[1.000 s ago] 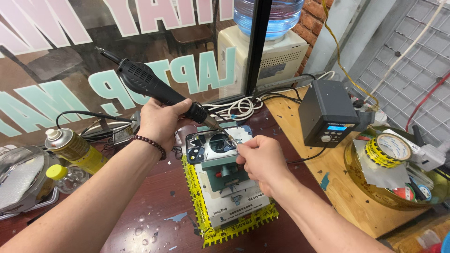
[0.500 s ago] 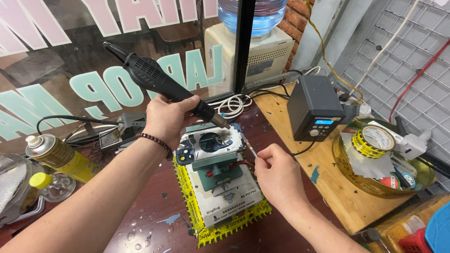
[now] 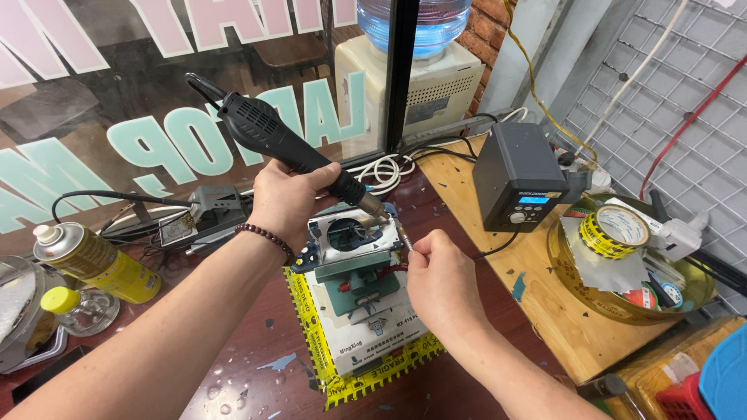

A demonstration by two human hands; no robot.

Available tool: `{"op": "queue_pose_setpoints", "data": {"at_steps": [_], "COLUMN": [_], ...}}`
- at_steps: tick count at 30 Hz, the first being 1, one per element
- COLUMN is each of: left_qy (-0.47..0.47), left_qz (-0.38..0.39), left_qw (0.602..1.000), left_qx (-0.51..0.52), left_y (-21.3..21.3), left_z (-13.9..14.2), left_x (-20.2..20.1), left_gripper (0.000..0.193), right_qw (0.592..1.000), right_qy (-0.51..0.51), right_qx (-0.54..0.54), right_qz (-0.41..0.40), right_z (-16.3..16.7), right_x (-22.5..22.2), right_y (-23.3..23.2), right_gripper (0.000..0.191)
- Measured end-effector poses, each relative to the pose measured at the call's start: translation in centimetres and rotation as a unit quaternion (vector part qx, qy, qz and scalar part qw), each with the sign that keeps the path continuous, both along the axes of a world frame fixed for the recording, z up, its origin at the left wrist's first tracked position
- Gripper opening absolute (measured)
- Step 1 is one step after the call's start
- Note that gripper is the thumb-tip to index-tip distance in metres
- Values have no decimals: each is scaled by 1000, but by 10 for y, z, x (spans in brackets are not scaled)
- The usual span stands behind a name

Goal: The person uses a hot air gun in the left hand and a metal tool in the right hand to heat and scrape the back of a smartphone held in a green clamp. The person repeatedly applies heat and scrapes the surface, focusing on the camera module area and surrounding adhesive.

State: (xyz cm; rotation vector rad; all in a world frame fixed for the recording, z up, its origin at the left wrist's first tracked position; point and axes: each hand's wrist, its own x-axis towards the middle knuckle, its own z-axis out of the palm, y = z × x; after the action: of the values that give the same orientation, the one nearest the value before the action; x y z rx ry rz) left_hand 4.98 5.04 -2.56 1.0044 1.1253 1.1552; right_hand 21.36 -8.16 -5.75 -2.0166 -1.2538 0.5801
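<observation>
My left hand [image 3: 286,201] grips a black hot-air gun [image 3: 274,145] whose metal nozzle points down at a small circuit part clamped in a teal and white holder [image 3: 359,274]. My right hand [image 3: 440,281] pinches thin metal tweezers [image 3: 404,236], their tip right beside the nozzle at the holder's far right corner. The holder stands on a white box wrapped in yellow tape [image 3: 372,342]. A dark bead bracelet [image 3: 266,239] circles my left wrist.
A black soldering station with a lit display [image 3: 520,177] sits on a wooden board [image 3: 560,311] at right, beside a glass bowl of tape rolls [image 3: 630,264]. A yellow spray can [image 3: 97,262] and small bottle [image 3: 76,309] stand at left. Cables [image 3: 381,169] run behind.
The view shifted slightly. My right hand slid a little toward the holder's right edge with the tweezers, while my left hand kept the hot-air gun aimed at the same spot.
</observation>
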Motion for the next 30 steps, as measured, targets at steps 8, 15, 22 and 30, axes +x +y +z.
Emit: {"op": "queue_pose_setpoints", "data": {"at_steps": [8, 15, 22, 30], "left_qy": [-10, 2, 9, -16], "left_qz": [8, 3, -3, -1], "left_qw": [1000, 1000, 1000, 1000], "left_qx": [5, -10, -21, -17], "left_y": [2, 1, -3, -2], "left_z": [-1, -2, -1, -2], "left_x": [-6, -6, -7, -6], "left_gripper": [28, 28, 30, 31], "right_qw": [1000, 1000, 995, 998], "right_qy": [-15, -6, 98, 55], "right_qx": [5, 11, -15, -22], "right_qz": [8, -4, -12, -8], "right_z": [3, -1, -1, 3], "right_x": [6, 11, 16, 12], "right_y": [-4, -9, -6, -16], "right_gripper": [14, 15, 14, 14]}}
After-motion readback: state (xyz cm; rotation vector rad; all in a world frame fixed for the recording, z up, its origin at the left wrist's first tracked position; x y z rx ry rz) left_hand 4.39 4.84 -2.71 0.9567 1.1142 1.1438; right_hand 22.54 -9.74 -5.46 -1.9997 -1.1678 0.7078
